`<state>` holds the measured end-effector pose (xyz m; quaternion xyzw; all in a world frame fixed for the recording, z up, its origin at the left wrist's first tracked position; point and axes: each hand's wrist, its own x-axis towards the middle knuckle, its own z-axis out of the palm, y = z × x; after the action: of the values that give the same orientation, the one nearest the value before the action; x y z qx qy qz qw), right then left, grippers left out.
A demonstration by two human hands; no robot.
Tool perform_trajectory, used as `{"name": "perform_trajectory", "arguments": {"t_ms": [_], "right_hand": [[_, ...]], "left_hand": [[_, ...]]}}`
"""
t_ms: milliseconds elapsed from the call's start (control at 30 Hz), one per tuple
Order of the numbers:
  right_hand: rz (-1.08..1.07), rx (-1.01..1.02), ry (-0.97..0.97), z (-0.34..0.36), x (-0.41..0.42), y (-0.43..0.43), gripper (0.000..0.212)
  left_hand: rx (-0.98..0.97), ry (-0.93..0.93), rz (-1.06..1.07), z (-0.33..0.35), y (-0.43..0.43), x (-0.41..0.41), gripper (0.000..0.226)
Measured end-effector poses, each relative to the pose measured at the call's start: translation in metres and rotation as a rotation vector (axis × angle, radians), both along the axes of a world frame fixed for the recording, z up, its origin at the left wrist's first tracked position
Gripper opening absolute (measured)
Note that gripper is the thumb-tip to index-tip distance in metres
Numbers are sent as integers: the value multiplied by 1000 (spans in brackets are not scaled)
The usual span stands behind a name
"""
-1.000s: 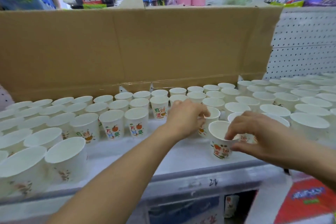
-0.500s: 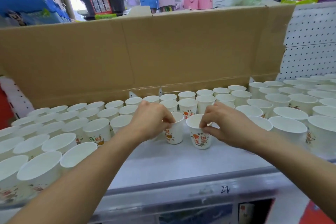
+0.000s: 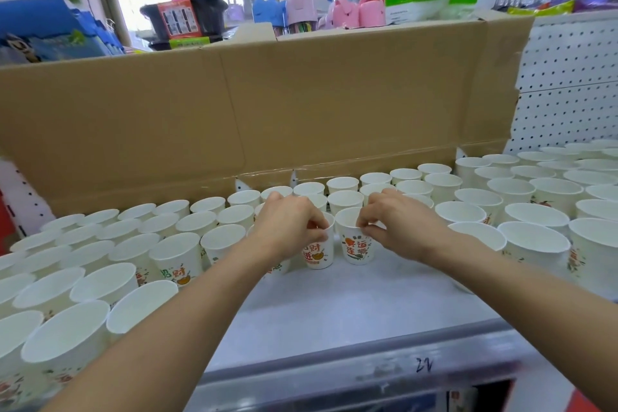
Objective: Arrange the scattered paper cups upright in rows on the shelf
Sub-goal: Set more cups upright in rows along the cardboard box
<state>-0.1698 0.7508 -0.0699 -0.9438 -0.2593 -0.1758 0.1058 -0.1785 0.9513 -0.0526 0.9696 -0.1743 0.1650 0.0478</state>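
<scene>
Several white paper cups with red and green print stand upright in rows across the grey shelf [image 3: 334,318]. My left hand [image 3: 291,227] pinches the rim of one printed cup [image 3: 317,252] at the middle of the shelf. Right beside it stands a second printed cup [image 3: 356,249], whose rim my right hand [image 3: 398,224] pinches. The two cups stand side by side, almost touching, in front of the back rows. More cups [image 3: 177,264] fill the left side and larger-looking cups [image 3: 535,244] fill the right side.
A tall brown cardboard sheet [image 3: 267,110] stands behind the cups. White pegboard [image 3: 568,84] shows at the right. Plastic bottles, pink mugs and packets sit on the shelf above. The shelf's front rail [image 3: 368,375] carries a handwritten number.
Both hands have carried their cups leftward along the shelf and set them down side by side at the middle. The view has also shifted left and up.
</scene>
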Motion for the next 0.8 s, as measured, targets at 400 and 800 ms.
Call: {"name": "perform_trajectory", "arguments": {"t_ms": [400,800], "right_hand": [[-93,321,-230,-7,-50,-54,26],[-331,186,-279,-32,-97,-148,15]], "left_hand": [[-425,-115,-250,-10,-46,-37,30],[-328,-89,-301,-39,-151,-59,23]]}}
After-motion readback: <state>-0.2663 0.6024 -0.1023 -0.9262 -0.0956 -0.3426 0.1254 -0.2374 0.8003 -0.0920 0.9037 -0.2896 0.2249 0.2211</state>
